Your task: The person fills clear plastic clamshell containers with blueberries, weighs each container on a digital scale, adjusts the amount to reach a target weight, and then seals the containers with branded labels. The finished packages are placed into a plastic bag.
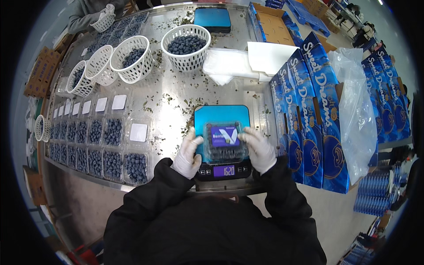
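A clear plastic clamshell of blueberries [225, 142] with a purple label on its lid rests on a kitchen scale [221, 114] that has a blue platform and a lit display. My left hand [188, 155], in a white glove, is at the clamshell's left side, fingers curled; whether it presses on the plastic is hard to tell. At the opposite side, the gloved fingertips of my right hand [259, 149] touch the clamshell's right edge. To the left stand rows of open clamshells filled with blueberries [113, 132], their lids bearing white pads.
White plastic baskets, one with blueberries [185, 59], stand farther back on the metal table [165, 129] among scattered leaf bits. White liner sheets [228, 63] lie beyond the scale. Blue printed cardboard boxes [326, 126] line the right edge. A second scale [212, 19] and a co-worker's grey sleeve [81, 16] are at the far side.
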### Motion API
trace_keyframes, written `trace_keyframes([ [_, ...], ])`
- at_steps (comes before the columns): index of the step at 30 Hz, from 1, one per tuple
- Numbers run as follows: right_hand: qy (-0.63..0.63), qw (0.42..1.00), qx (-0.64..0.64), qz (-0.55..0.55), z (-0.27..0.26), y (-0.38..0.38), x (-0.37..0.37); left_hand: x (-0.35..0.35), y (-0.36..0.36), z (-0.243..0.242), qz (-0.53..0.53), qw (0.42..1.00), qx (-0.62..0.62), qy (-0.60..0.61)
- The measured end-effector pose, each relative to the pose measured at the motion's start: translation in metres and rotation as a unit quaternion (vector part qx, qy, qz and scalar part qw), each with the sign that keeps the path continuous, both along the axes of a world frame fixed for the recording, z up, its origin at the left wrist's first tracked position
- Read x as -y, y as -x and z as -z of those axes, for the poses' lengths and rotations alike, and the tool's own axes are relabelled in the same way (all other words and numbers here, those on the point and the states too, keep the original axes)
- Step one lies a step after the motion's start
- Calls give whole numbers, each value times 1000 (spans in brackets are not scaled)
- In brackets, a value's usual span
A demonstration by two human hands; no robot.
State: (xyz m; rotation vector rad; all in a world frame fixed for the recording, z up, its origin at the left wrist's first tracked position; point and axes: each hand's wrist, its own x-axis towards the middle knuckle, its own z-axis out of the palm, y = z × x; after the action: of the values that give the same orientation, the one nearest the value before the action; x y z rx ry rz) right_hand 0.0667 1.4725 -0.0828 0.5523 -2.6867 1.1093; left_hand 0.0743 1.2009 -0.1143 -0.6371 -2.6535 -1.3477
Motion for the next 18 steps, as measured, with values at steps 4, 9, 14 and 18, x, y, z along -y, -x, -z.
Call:
trace_keyframes([
  [4, 174, 976, 126, 31, -6, 39, 0, -3, -5, -20, -74, 997, 25, -24],
  [9, 350, 887, 276, 118, 15, 82, 11, -8, -14, -31, 23, 996, -47, 69],
  [14, 316, 879, 319, 163, 35, 94, 8, -13, -19, -22, 54, 983, -98, 145],
  [18, 262, 882, 361, 153, 35, 88, 3, -14, -21, -18, 46, 986, -86, 135],
])
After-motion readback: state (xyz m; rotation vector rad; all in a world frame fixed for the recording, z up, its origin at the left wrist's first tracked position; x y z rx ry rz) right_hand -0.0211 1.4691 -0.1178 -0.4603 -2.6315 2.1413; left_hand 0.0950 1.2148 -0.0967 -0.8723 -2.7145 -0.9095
